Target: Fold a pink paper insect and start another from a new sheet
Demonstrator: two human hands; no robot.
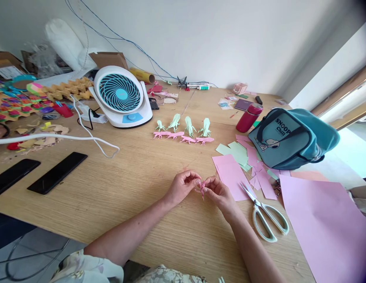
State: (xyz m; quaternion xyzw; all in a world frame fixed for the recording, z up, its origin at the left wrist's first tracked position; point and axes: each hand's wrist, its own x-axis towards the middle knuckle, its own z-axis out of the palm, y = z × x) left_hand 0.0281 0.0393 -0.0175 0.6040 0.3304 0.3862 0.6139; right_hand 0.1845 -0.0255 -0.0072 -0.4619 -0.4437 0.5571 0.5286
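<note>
Between my two hands, low over the table's front half, is a small pink folded paper figure [203,189]. My left hand [184,185] pinches its left side with thumb and forefinger. Thumb and fingers of my right hand [220,195] grip it from the other side, covering part of it. Farther back stands a row of several pink paper figures [188,139], shaped like small long-bodied animals. Right behind them is a row of several light green folded figures [190,126], taller and more upright.
Scissors [264,214] lie right of my right hand, beside pink paper sheets [232,177] and green pieces [237,152]. A large pink sheet [324,224], a teal bag [289,135] and a red bottle [249,118] are at right. Left are a fan [122,96], a white cable [96,138] and a black phone [59,172].
</note>
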